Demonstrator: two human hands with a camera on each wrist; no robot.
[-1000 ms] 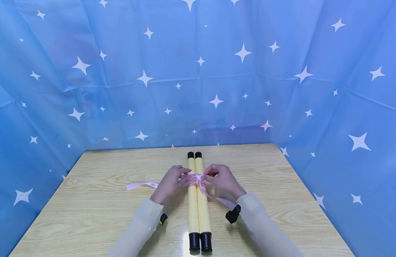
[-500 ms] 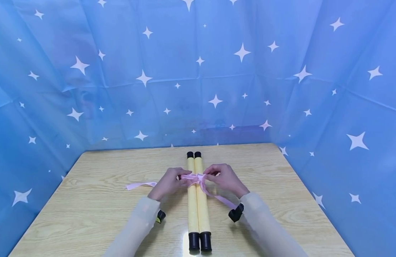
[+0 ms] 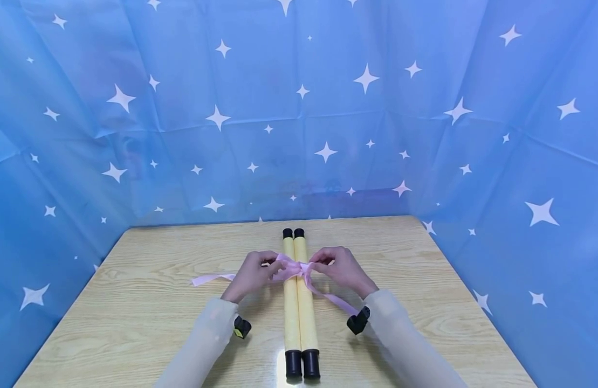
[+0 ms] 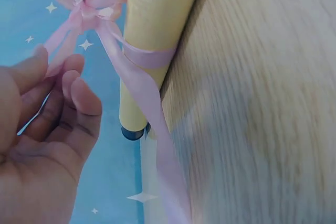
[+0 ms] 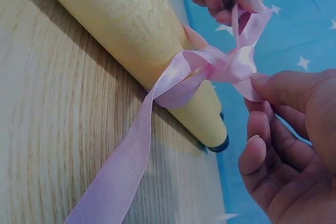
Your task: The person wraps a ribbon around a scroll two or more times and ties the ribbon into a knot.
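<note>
Two yellow rolls (image 3: pixel 307 323) with black end caps, like a scroll rolled from both sides, lie side by side on the table. A pink ribbon (image 3: pixel 301 268) is wound around their middle, with a knot on top. My left hand (image 3: pixel 252 274) pinches a ribbon loop on the left of the knot; in the left wrist view its thumb and fingertips (image 4: pixel 37 64) grip it. On the other side, my right hand (image 3: pixel 344 269) pinches the ribbon close to the knot (image 5: pixel 241 64) with thumb and forefinger. Loose ribbon tails run out left and right.
The light wood-grain table (image 3: pixel 148 302) carries the rolls lengthwise at its centre. Behind and beside it hangs a blue cloth (image 3: pixel 260 70) with white stars. A black wrist camera (image 3: pixel 358 320) sits at the right sleeve, another (image 3: pixel 242 327) at the left.
My left hand has shifted slightly left, and the ribbon loop at its fingers stands up more clearly. The right hand has drawn slightly to the right, still pinching ribbon. The rolls stay in place.
</note>
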